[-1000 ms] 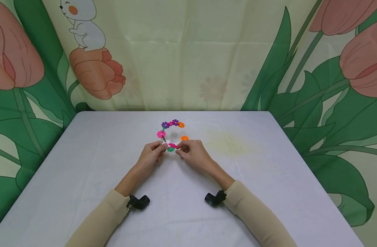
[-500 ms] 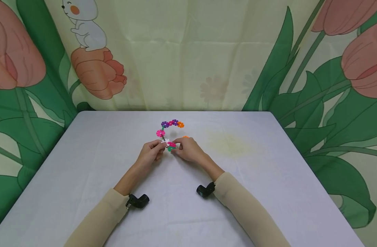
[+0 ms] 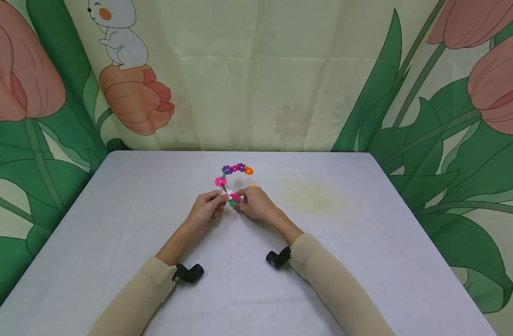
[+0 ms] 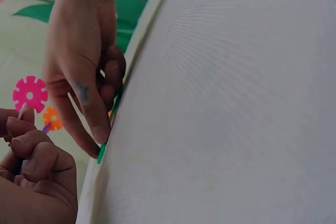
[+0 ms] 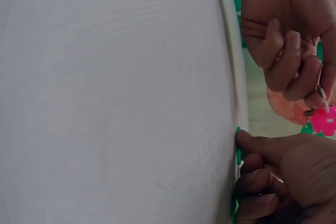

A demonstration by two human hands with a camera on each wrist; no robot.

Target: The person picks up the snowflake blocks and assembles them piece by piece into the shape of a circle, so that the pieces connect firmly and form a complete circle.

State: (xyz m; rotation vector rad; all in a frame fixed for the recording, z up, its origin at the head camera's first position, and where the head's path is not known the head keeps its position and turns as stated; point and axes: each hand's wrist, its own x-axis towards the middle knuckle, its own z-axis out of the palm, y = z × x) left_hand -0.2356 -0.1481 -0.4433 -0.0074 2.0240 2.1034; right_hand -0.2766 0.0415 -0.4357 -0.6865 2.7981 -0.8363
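Note:
A curved chain of colourful notched plastic discs, with purple discs point(image 3: 227, 170) at its far side and a pink disc point(image 3: 220, 181) on its left, lies on the table. My left hand point(image 3: 207, 206) pinches a white disc point(image 3: 227, 193) at the chain's near left. Opposite it, my right hand point(image 3: 258, 204) pinches a green disc point(image 4: 101, 153) low at the tabletop between thumb and forefinger. Another pink disc point(image 3: 235, 198) shows between the two hands. Behind the right hand's knuckles, an orange disc point(image 3: 254, 186) is mostly hidden.
The white-covered table point(image 3: 155, 298) stretches out on all sides of the hands. A printed curtain point(image 3: 256, 93) with tulips and a white animal hangs behind its far edge. Black wrist cameras point(image 3: 190, 273) sit at both beige sleeves point(image 3: 336, 284).
My right hand has shifted left, closer to my left hand, and now covers most of the orange disc. My left hand keeps its hold on the white disc.

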